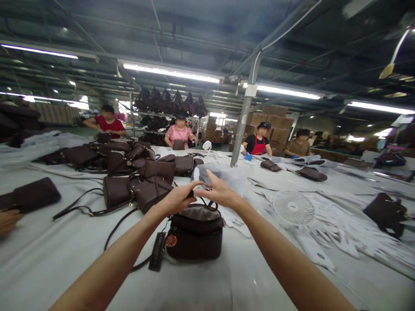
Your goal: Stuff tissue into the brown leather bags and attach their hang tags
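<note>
A dark brown handbag [196,233] stands upright on the grey-white table [58,255] right in front of me, its top open and a black hang tag [157,257] lying by its left side. Both my arms reach out above it. My left hand [180,198] and my right hand [218,190] meet over the bag's opening, fingers pinched together on a piece of thin pale sheet [207,178], blurred and hard to make out. The bag's strap [119,229] trails off to the left on the table.
Several more brown handbags [136,172] are heaped behind and to the left. A small white fan [293,208] and white cut sheets lie to the right. A steel post [241,125] rises from the table. Other people work along the far side; someone's hand [8,220] shows at the left edge.
</note>
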`<state>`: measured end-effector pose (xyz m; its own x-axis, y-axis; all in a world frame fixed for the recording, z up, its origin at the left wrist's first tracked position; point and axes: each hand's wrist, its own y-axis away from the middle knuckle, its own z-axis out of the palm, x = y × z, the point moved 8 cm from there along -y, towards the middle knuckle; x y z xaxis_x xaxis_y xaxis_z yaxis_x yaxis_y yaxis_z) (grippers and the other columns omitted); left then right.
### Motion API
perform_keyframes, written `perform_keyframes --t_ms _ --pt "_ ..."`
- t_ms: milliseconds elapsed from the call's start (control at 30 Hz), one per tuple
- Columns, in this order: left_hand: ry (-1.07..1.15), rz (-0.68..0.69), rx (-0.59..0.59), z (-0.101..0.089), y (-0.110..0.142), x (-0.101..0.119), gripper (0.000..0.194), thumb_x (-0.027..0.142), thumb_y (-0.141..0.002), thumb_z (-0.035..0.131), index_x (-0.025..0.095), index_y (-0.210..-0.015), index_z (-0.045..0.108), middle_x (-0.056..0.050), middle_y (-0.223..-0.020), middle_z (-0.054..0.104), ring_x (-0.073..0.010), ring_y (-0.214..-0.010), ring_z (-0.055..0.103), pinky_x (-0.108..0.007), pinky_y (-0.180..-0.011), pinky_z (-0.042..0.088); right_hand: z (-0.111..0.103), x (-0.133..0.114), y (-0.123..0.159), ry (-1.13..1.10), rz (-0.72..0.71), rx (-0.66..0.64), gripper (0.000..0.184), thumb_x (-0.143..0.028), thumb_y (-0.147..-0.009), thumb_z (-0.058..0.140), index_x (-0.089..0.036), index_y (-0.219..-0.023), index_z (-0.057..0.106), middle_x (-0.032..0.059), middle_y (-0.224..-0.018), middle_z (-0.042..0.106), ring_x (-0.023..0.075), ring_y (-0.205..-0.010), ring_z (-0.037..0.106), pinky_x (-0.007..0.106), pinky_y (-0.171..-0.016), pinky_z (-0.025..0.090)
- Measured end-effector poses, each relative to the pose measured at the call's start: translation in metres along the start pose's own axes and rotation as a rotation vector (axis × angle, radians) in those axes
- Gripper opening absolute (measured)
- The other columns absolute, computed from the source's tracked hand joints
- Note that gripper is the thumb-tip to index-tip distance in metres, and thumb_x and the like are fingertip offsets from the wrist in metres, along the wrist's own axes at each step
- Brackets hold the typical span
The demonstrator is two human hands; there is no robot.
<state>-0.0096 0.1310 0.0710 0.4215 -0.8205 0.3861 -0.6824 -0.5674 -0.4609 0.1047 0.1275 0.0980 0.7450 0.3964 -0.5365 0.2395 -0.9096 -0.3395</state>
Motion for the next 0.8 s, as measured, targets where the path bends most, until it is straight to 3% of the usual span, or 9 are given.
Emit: perform_keyframes --t_ms 67,167,267,333,367,433,567,700,800 --pt "0.005 -0.006 0.016 -0.001 -0.002 0.0 0.07 0.014 -0.082 0.056 0.022 -0.146 0.029 -0.005 -0.104 0.068 -0.0195 -0.087 0.065 -0.032 -0.082 0.051 0.012 -0.005 0.011 0.236 -0.065 -0.158 0.062 -0.048 -0.07 0.073 -0.013 -0.117 0.054 0.0142 -0.103 0.067 0.0281 -0.091 0.064 0.032 -0.073 0.047" --pt "-0.101 0.059 0.071 -0.009 -0.004 0.014 0.079 0.015 -0.079 0.061 0.023 -0.148 0.024 -0.006 -0.106 0.066 -0.0203 -0.091 0.064 -0.034 -0.083 0.051 0.014 -0.007 0.017 0.421 -0.132 -0.218 0.023 -0.031 -0.078 0.065 -0.014 -0.093 0.062 0.0101 -0.087 0.068 0.0242 -0.082 0.063 0.029 -0.07 0.042" --pt "-0.313 0.16 0.31 -0.03 0.013 0.044 0.061 0.018 -0.082 0.061 0.019 -0.139 0.04 -0.012 -0.119 0.061 -0.0255 -0.105 0.059 -0.042 -0.091 0.049 0.009 -0.005 0.014 0.317 -0.149 -0.227 0.009 -0.024 -0.083 0.057 -0.017 -0.08 0.06 0.0043 -0.078 0.065 0.0173 -0.074 0.058 0.025 -0.066 0.038" --pt "-0.365 0.241 0.461 -0.034 0.036 0.067 0.038 0.015 -0.087 0.053 0.016 -0.125 0.052 -0.013 -0.11 0.064 -0.0242 -0.1 0.059 -0.04 -0.089 0.049 0.008 0.002 0.012 0.18 -0.11 -0.268 0.01 -0.025 -0.084 0.056 -0.017 -0.08 0.058 0.0012 -0.074 0.062 0.0146 -0.069 0.055 0.023 -0.062 0.037" --pt "-0.353 0.277 0.48 -0.028 0.048 0.078 0.03 0.012 -0.089 0.048 0.015 -0.118 0.056 -0.011 -0.102 0.066 -0.0218 -0.094 0.06 -0.036 -0.084 0.051 0.009 0.006 0.013 0.111 -0.087 -0.3 0.01 -0.026 -0.084 0.055 -0.017 -0.079 0.057 -0.0001 -0.072 0.061 0.0136 -0.066 0.054 0.023 -0.06 0.037" --pt "-0.353 0.307 0.342 0.003 0.063 0.09 0.025 0.011 -0.09 0.045 0.015 -0.11 0.058 -0.009 -0.093 0.067 -0.0201 -0.086 0.061 -0.032 -0.078 0.052 0.015 0.012 0.016 -0.036 -0.035 -0.389 0.013 -0.028 -0.084 0.055 -0.018 -0.076 0.055 -0.0022 -0.066 0.058 0.0122 -0.059 0.052 0.022 -0.056 0.038" --pt "-0.478 0.051 0.236 0.057 0.079 0.072 0.036 0.013 -0.085 0.053 0.013 -0.121 0.054 -0.013 -0.11 0.065 -0.0274 -0.1 0.059 -0.043 -0.088 0.049 0.031 0.017 0.027 -0.363 0.078 -0.592 0.021 -0.039 -0.086 0.053 -0.019 -0.079 0.053 -0.0029 -0.058 0.06 0.0125 -0.05 0.053 0.022 -0.049 0.04" --pt "-0.437 -0.067 0.311 0.076 0.085 0.056 0.02 0.012 -0.089 0.045 0.019 -0.099 0.061 -0.007 -0.092 0.065 -0.0234 -0.088 0.058 -0.042 -0.089 0.046 0.032 0.018 0.033 -0.508 0.119 -0.597 0.022 -0.04 -0.083 0.058 -0.019 -0.081 0.054 0.0 -0.069 0.066 0.0156 -0.064 0.062 0.025 -0.06 0.048" --pt "-0.418 -0.127 0.29 0.08 0.081 0.052 0.019 0.01 -0.088 0.043 0.019 -0.085 0.06 -0.007 -0.082 0.064 -0.0226 -0.082 0.058 -0.042 -0.088 0.046 0.04 0.018 0.043 -0.566 0.198 -0.708 0.019 -0.038 -0.084 0.057 -0.02 -0.082 0.053 0.0003 -0.076 0.067 0.0161 -0.07 0.063 0.027 -0.067 0.05"
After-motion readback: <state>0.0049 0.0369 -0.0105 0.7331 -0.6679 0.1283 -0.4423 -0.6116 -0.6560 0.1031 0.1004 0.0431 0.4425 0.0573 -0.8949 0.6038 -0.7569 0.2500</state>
